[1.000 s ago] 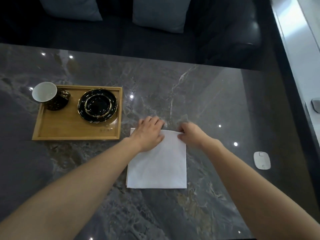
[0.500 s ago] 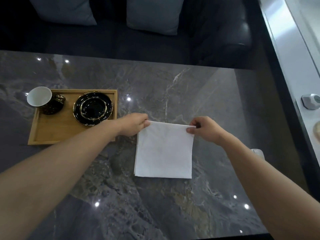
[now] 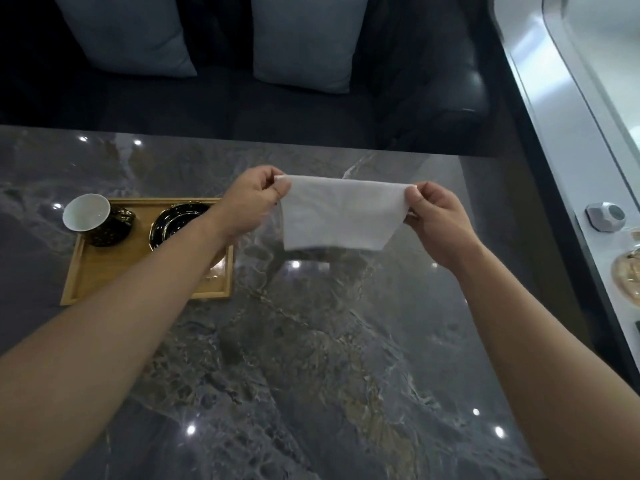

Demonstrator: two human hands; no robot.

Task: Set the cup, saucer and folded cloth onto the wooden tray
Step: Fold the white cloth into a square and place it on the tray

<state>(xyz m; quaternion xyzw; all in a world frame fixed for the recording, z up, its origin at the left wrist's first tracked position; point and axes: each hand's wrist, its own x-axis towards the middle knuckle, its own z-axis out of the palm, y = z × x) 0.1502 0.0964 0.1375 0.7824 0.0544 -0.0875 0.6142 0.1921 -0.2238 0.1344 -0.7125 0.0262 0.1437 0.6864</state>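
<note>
white folded cloth (image 3: 341,216) is held clear of the table (image 3: 311,358), stretched flat betw. both hands. left hand (image 3: 251,199) is closed on the cloth's upper left corner, thumb and forefinger pinched, other fingers curled in. right hand (image 3: 438,221) is closed on the upper right corner, same pinch config. top edge of cloth runs approx. level betw. the two pinches; lower edge hangs free and tapers inward. a dark shadow or reflection lies on the table just below the lower edge.

wooden tray (image 3: 83,275) sits on the table at left, well apart from the cloth. left forearm crosses over the tray's right side and hides part of it. on the tray:
- cup (image 3: 88,216): white inside, dark outside w/ small light dots, at the far left corner, overhanging the tray's edge. cannot tell whether upright or tipped.
- saucer (image 3: 173,225): black w/ gold rim, just right of the cup, right part hidden by the forearm.
near half of the tray is bare wood.

table is dark grey marble, glossy, w/ ceiling light spots reflected. beyond its far edge: dark sofa (image 3: 225,105) w/ two grey cushions (image 3: 301,39). at right, a white ledge (image 3: 568,150) carries a small grey device (image 3: 605,216).
</note>
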